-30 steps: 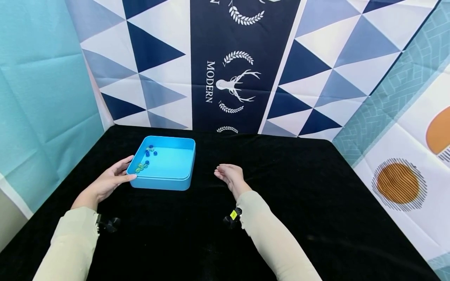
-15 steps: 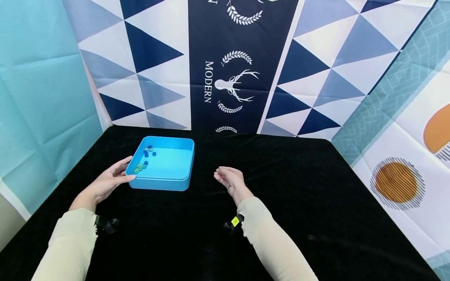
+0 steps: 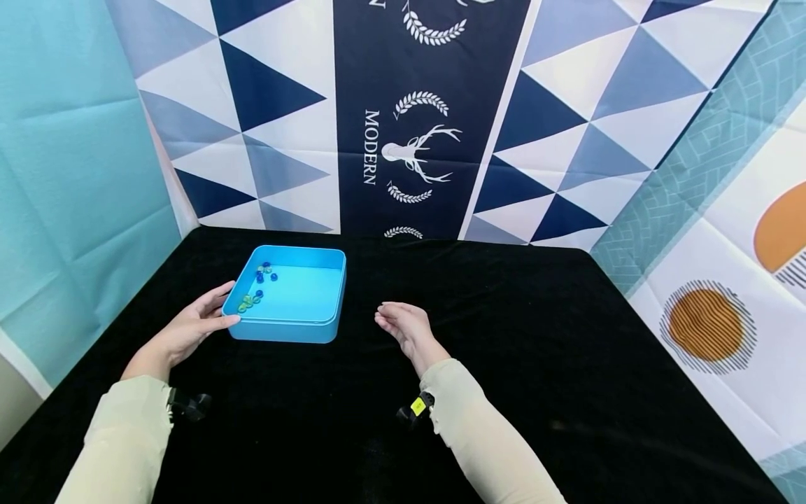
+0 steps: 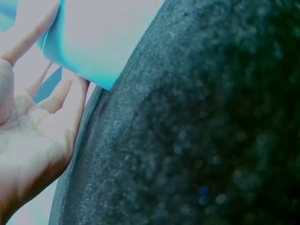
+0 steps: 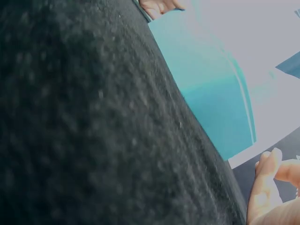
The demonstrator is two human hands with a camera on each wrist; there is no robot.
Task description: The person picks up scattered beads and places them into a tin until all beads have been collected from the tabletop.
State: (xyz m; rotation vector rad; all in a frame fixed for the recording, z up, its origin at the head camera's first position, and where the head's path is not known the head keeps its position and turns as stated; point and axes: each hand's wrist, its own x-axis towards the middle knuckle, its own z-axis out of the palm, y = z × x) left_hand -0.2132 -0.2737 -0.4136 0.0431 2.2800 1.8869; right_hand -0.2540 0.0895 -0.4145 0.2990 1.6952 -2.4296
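Observation:
My left hand (image 3: 195,323) holds the left side of a light blue square box (image 3: 286,332), its thumb at the near left corner and its fingers along the side. In the left wrist view the thumb and fingers spread around the corner of the box (image 4: 101,75). Small blue and greenish glass marbles (image 3: 259,278) lie along the left part of the box floor. To the right of the box, apart from it, my right hand (image 3: 406,325) hangs with loosely bent fingers. The right wrist view shows its thumb and fingertips (image 5: 276,154) close together, with nothing visible between them.
A black velvety cloth (image 3: 516,364) covers the table. Patterned fabric (image 3: 403,105) hangs behind it, with a pale turquoise sheet (image 3: 82,175) on the left and another printed sheet (image 3: 724,252) on the right.
My right hand has shifted slightly left and nearer to me. The left hand keeps its hold on the box, and the marbles lie as before. The head view has turned slightly.

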